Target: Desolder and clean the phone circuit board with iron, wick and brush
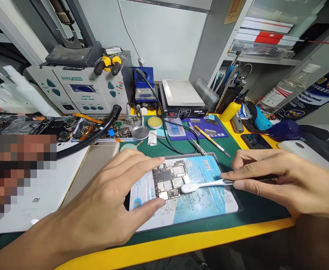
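Note:
A phone circuit board (168, 176) lies on a blue and white printed sheet (204, 202) in front of me. My left hand (110, 195) grips the board at its left side, with a fingertip at the upper edge and the thumb at the lower edge. Between the thumb and fingers of my right hand (268, 180) is a toothbrush (206, 184) with a white head and a dark handle. Its head touches the lower right part of the board; the bristles are hidden beneath it. Dark specks are scattered over the sheet right of the board.
Behind stand a hot air station (82, 93), a heating plate (183, 93) and a tray of loose parts (119, 127). Tweezers (196, 146) and a yellow-handled knife (211, 139) lie beyond the sheet. At left is a white device (35, 187); a phone (256, 141) lies right.

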Demonstrator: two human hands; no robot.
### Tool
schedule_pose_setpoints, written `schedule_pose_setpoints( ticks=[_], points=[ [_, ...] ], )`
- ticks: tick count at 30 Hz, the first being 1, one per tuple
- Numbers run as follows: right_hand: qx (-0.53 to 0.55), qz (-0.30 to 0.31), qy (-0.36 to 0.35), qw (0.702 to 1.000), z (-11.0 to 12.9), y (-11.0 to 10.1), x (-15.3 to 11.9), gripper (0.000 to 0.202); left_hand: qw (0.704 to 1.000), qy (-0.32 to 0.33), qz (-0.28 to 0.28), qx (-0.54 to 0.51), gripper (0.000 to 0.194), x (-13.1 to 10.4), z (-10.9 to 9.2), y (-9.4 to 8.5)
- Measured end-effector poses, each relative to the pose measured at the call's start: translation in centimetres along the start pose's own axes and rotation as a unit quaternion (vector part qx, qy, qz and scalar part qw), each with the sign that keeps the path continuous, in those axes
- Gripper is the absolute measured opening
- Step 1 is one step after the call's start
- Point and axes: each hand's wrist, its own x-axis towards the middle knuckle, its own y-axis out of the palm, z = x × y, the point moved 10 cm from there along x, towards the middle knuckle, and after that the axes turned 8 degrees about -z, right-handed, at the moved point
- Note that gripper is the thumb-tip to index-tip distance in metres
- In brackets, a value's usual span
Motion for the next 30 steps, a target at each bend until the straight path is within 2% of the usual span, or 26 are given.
schedule_pose_setpoints(
  ticks=[5,12,19,25,30],
  points=[
    [0.024,0.029,-0.008,0.999,1.1,1.9,0.5,0.035,1.000,0.001,0.001,-0.006,0.055,-0.2,0.1,0.2],
    [0.022,0.024,0.030,0.999,-1.6,0.2,-0.9,0.027,1.000,0.002,-0.011,-0.010,0.054,-0.1,0.2,0.0],
    [0.029,0.030,-0.017,0.999,1.3,1.6,0.6,0.025,1.000,-0.002,-0.010,-0.008,0.053,-0.2,0.0,-0.1],
    [0.033,0.027,0.032,0.999,-1.0,-0.4,0.0,0.022,1.000,0.001,-0.001,-0.006,0.056,-0.1,0.0,0.0],
    [0.036,0.036,0.021,0.998,-0.2,1.0,0.9,0.025,1.000,0.010,-0.005,-0.006,0.053,0.1,0.0,0.0]
  ],
)
